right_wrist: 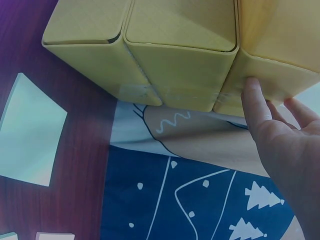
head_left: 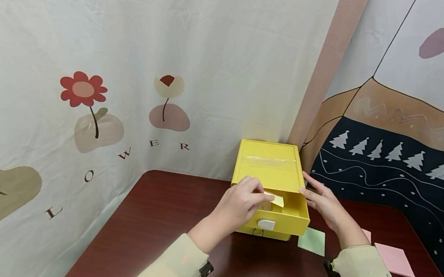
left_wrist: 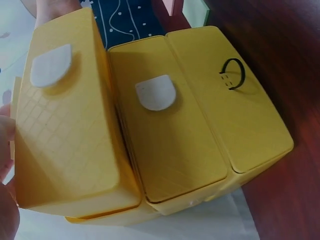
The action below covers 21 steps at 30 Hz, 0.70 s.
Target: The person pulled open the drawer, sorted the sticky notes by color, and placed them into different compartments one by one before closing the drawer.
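Observation:
A yellow drawer box [head_left: 271,163] stands on the table, its top drawer [head_left: 278,222] pulled out. Over that drawer, my left hand [head_left: 239,201] pinches a pale yellow paper piece [head_left: 278,200], seemingly a sticky note pad, between thumb and fingers. Inside the drawer beside it is a light tan thing, mostly hidden by the hand. My right hand [head_left: 324,206] rests its extended fingertips against the box's right side; the right wrist view shows the same hand [right_wrist: 285,135] touching the yellow wall. The lower drawers are closed: the middle one has a white tab [left_wrist: 156,93], the bottom one a black loop [left_wrist: 242,75].
To the right of the box lie a green paper pad [head_left: 312,241] and a pink paper pad [head_left: 395,260], with another pink piece [head_left: 367,235] partly behind the right forearm. Patterned cloths [head_left: 215,62] hang behind the dark red table [head_left: 176,226].

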Available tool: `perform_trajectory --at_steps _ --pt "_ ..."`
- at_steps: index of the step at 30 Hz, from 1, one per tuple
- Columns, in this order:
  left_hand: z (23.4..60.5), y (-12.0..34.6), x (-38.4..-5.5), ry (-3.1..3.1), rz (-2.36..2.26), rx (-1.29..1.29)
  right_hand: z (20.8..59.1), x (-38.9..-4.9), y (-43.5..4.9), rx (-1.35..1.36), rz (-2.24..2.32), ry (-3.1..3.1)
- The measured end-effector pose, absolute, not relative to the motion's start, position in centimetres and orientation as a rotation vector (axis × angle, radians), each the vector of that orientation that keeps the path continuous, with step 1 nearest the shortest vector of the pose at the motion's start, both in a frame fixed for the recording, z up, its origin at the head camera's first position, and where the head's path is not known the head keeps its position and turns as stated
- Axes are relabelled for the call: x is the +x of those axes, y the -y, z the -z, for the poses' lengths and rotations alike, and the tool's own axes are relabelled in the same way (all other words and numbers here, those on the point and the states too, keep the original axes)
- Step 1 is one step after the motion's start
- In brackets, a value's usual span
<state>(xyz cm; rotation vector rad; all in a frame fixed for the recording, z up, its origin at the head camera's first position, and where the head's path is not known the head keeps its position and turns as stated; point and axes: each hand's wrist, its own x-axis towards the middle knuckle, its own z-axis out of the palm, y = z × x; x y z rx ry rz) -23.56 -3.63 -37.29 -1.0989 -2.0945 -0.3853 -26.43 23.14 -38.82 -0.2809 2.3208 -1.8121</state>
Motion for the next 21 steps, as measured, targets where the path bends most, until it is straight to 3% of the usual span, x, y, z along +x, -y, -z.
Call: perform_trajectory --at_steps 21 --pt "35.7 2.7 -24.0 2.346 0.269 -1.047 38.7 -26.4 -23.2 -0.269 1.807 -2.316"
